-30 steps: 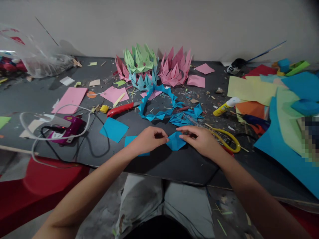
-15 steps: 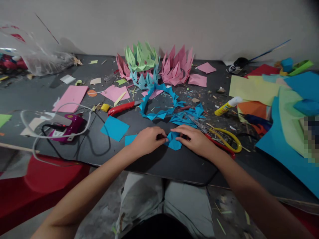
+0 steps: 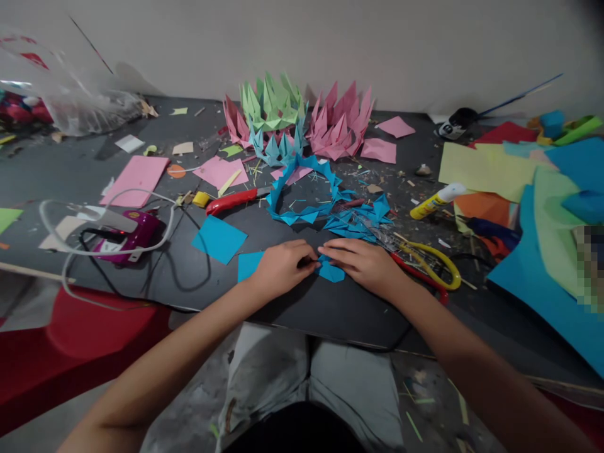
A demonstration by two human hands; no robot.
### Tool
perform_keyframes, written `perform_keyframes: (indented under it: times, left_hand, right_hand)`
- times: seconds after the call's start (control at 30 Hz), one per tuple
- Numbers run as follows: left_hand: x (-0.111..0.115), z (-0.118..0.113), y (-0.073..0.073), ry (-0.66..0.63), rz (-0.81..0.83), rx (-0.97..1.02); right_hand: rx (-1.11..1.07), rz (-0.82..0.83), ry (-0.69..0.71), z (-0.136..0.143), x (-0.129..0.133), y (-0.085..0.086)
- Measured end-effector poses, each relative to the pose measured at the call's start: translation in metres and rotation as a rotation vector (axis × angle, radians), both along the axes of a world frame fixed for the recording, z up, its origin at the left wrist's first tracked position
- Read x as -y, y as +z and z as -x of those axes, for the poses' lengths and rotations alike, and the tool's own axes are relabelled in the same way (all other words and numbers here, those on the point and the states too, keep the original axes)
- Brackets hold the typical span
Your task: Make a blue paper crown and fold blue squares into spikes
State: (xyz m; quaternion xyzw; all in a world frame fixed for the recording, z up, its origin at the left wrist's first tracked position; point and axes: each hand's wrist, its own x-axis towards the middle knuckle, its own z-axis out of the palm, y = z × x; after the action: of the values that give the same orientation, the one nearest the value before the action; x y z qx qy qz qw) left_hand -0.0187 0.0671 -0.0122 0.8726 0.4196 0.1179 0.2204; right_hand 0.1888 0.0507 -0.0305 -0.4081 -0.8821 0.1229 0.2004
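A small folded piece of blue paper (image 3: 332, 273) lies on the dark table between my hands. My left hand (image 3: 289, 263) pinches its left edge with thumb and fingers. From the right, my right hand (image 3: 361, 259) lies over its upper part, fingers together and pressed on the fold; they hide part of it. Under my left wrist, a blue paper square (image 3: 248, 264) sticks out, and another blue square (image 3: 219, 239) is farther left. Just beyond my hands stand a ring of folded blue paper (image 3: 302, 219) and a pile of blue folded pieces (image 3: 353, 224).
Green (image 3: 272, 104) and pink paper crowns (image 3: 340, 126) stand by the wall. A red-handled cutter (image 3: 236, 201) lies left of the ring. Scissors with a yellow handle (image 3: 446, 261) and a glue stick (image 3: 436, 201) are at right. A purple corded device (image 3: 132, 236) sits at left.
My right fingers have come down flatter over the folded paper, covering more of its top. My left hand keeps its pinch. The whole view has shifted slightly.
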Motion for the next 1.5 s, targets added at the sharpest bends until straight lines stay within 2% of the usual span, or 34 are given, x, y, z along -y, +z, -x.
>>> perform_keyframes:
  times: [0.1,0.2,0.53,0.83,0.97,1.07,1.23,1.5]
  left_hand:
    - [0.000,0.001,-0.003,-0.031,-0.031,0.009]
    - [-0.001,0.005,-0.004,-0.082,-0.011,0.050]
    - [0.000,0.014,-0.002,-0.163,0.061,0.094]
    - [0.002,0.018,-0.006,-0.273,-0.107,0.034]
    - [0.002,0.019,-0.004,-0.324,-0.154,0.000]
    - [0.004,0.019,-0.002,-0.306,-0.152,-0.003]
    - [0.007,0.012,-0.003,-0.180,-0.147,0.037]
    - [0.007,0.010,-0.005,-0.266,-0.297,-0.001]
  right_hand:
    - [0.091,-0.131,-0.012,0.002,0.003,-0.003]
    - [0.132,-0.185,-0.019,0.002,0.005,-0.002]
    - [0.195,-0.164,0.005,0.002,0.006,0.002]
    - [0.177,-0.131,0.022,0.000,0.001,0.001]
    - [0.152,-0.171,0.043,-0.001,0.001,0.001]
    - [0.154,-0.196,0.044,-0.001,0.003,0.001]
    - [0.184,-0.209,0.015,0.000,0.006,0.003]
    - [0.129,-0.232,0.036,-0.001,0.004,-0.002]
